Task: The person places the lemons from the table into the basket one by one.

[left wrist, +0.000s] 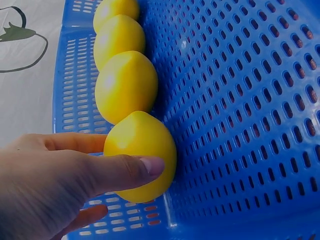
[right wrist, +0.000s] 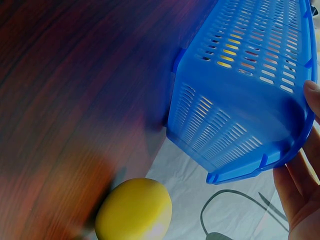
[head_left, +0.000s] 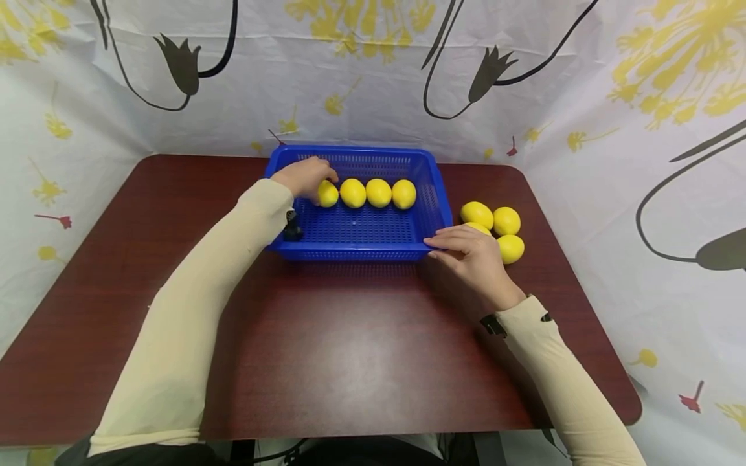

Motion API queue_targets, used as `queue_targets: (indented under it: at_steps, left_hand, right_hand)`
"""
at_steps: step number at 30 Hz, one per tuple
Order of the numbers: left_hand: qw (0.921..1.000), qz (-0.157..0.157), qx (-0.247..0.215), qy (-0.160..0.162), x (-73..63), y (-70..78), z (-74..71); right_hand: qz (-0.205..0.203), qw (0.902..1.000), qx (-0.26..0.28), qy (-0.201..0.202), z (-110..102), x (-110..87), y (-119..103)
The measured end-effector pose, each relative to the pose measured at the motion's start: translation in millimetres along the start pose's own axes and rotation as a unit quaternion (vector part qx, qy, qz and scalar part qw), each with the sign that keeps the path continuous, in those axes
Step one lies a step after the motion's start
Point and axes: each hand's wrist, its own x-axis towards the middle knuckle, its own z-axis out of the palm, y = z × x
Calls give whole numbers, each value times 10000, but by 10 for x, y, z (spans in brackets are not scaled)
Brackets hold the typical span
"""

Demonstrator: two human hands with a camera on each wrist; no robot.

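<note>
A blue perforated plastic basket [head_left: 355, 247] sits toward the back of the table. Along its far side runs a row of several yellow lemons [head_left: 379, 193]. The left hand [head_left: 303, 177] reaches into the basket's left end and pinches the leftmost lemon [left wrist: 142, 135]; in the left wrist view the thumb [left wrist: 132, 170] lies across its near face. That lemon touches the neighbouring lemon [left wrist: 127, 85]. At the basket's near right corner, the right hand [head_left: 474, 262] holds the rim between thumb and fingers, seen also in the right wrist view, where the hand [right wrist: 302, 205] is partly cut off.
Several more lemons [head_left: 506, 221] lie on the table to the right of the basket, one partly hidden behind the right hand. The dark red-brown table [head_left: 350, 349] reaches the patterned white cloth [head_left: 373, 84] at the back. Black wrist devices [head_left: 494, 325] are worn at the sleeves.
</note>
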Motion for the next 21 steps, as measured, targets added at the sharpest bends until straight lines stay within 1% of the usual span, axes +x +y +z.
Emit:
queue_targets:
  at_steps: [3, 9, 21]
  left_hand:
    - [10000, 0, 54, -33, -21, -9, -24]
    - [9999, -54, -28, -131, -82, -6, -107]
    - [9999, -29, -70, -67, -213, 2, -315]
  right_hand:
    - [22, 10000, -5, -20, -8, 6, -8]
    - [51, 9999, -2, -93, -19, 14, -25]
    - [75, 9999, -16, -136, -30, 6, -27]
